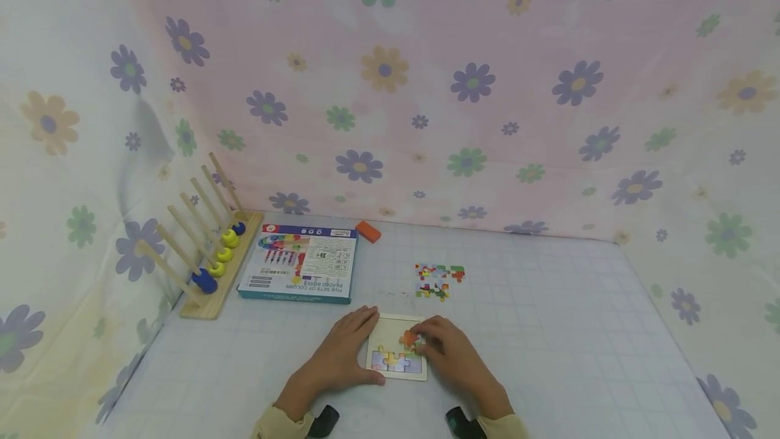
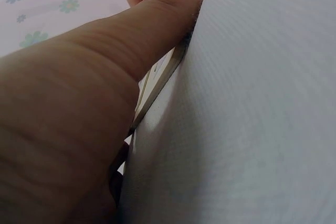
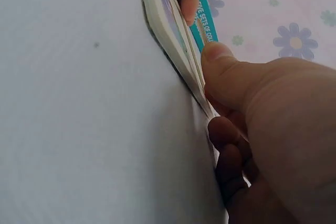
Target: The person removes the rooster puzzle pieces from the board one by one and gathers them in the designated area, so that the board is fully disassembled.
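Leftmost, a wooden rack (image 1: 210, 307) stands on the table (image 1: 548, 330), its upright pegs bearing blue beads (image 1: 204, 281) and yellow beads (image 1: 224, 254). Just beside it, on the right, a flat box (image 1: 326, 286) lies with its printed face up and its lettering upside down in the head view. The left hand (image 1: 342, 352), nearer than the box, spans the left side of the tray (image 1: 388, 332): fingers extended at the far left corner, thumb laid along the near edge, nothing pinched. An orange block (image 1: 368, 232) rests at the far right corner of the box. The tray lies flat between the hands, with fitted pieces (image 1: 396, 362) occupying its near part and its pale base exposed at the far left. Above the right part of the tray is an orange piece (image 1: 409, 339), pinched between the thumb and fingers of the right hand (image 1: 449, 352); contact between piece and tray cannot be determined. Loose pieces (image 1: 433, 290) lie on the table beyond the tray, to the far right of it, in two groups, one just beyond the other
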A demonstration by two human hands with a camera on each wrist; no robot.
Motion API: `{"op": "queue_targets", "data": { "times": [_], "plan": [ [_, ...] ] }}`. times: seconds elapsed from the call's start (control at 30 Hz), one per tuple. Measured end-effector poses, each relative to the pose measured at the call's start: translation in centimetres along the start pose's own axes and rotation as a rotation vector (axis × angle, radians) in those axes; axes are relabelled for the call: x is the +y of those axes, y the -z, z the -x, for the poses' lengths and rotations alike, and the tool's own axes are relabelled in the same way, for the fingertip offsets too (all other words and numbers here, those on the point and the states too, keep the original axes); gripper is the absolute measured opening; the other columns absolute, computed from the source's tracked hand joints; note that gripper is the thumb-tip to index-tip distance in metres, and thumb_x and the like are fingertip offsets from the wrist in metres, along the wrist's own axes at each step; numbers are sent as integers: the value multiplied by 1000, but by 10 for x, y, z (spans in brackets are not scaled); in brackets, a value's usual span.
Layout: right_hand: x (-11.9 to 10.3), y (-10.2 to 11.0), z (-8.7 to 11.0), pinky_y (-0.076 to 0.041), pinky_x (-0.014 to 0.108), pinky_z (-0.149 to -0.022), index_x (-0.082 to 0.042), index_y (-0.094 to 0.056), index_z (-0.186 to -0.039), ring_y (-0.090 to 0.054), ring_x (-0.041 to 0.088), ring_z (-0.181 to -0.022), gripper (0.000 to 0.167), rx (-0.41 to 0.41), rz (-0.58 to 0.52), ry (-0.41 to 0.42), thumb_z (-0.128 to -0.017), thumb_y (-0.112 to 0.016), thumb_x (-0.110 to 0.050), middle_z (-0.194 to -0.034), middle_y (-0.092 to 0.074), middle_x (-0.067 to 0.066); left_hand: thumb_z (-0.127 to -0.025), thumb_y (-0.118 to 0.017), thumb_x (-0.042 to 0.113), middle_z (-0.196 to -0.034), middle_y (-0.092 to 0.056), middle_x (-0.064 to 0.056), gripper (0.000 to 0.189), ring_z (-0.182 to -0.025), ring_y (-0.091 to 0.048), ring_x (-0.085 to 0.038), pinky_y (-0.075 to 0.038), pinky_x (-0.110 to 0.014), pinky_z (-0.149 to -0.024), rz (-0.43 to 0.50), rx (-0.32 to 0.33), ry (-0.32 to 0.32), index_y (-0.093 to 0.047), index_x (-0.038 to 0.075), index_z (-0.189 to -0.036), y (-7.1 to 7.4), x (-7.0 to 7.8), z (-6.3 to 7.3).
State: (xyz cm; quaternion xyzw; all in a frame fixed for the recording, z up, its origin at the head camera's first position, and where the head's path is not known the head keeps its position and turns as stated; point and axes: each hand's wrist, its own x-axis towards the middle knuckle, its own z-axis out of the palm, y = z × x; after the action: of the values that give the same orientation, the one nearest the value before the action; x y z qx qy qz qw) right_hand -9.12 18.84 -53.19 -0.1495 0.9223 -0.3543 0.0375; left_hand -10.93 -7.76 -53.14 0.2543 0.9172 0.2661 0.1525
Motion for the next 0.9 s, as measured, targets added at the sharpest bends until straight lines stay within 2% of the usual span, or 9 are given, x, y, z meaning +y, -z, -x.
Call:
{"op": "queue_targets", "data": {
  "times": [0.23,0.4,0.6,0.77,0.9],
  "plan": [
    [6,4,1,-57,36,-99,-33,-69,-118,-62,10,-111,27,22,-66,-53,-93,-74,-24,-118,-65,-17,-73,-80,67,-171,-24,1,115,-159,-21,-26,-22,-51,-131,1,-3,1,-28,17,-162,0,0,0],
    [15,10,2,-56,35,-99,-38,-69,-116,-60,7,-112,30,70,-65,-121,-93,-75,-19,-118,-64,-20,-73,-81,67,-170,-25,1,116,-159,-21,-26,-23,-51,-131,-8,9,-12,-29,15,-162,-1,0,1],
    [36,22,5,-55,40,-99,-33,-70,-119,-58,12,-114,32,139,4,-168,-93,-74,-14,-122,-65,-13,-73,-82,66,-171,-24,1,116,-159,-21,-26,-22,-51,-131,-2,13,-10,-28,16,-162,0,1,2],
    [52,32,4,-53,50,-104,-26,-69,-123,-59,23,-121,31,171,34,-161,-95,-72,-12,-127,-65,-3,-73,-81,66,-171,-24,1,116,-159,-21,-26,-22,-50,-131,1,9,-9,-28,15,-162,1,2,2],
    [64,38,-3,-51,53,-106,-22,-69,-123,-58,28,-124,29,183,37,-151,-96,-69,-11,-128,-65,3,-74,-81,67,-171,-24,1,115,-159,-21,-26,-23,-50,-131,-8,7,-11,-28,15,-162,1,1,2]
  ]
}}
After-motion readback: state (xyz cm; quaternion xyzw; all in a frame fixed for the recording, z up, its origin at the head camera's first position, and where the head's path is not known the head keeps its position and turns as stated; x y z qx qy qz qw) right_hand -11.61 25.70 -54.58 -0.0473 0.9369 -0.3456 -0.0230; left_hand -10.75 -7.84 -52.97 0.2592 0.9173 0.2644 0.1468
